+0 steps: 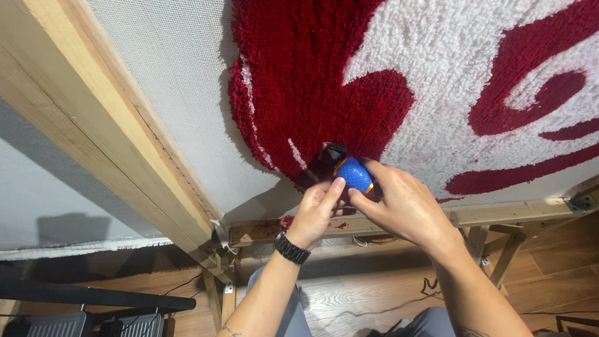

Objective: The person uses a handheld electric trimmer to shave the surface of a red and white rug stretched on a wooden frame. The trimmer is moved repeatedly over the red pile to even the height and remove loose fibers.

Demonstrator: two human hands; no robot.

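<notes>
A rug-making workshop is shown, most likely a tufting studio. A pale backing cloth (156,75) is stretched tight on a big wooden frame (106,131), and the cloth is fixed along the edge of the beams. On the cloth, thick pile in red (299,81) and white (449,56) is already worked into curved shapes. Loose red fibres (287,221) are seen on the lower beam. The frame is carried by wooden legs (215,293) with metal brackets (581,203). A wood-pattern floor (349,299) with cables (430,288) lying on it is seen below.
</notes>
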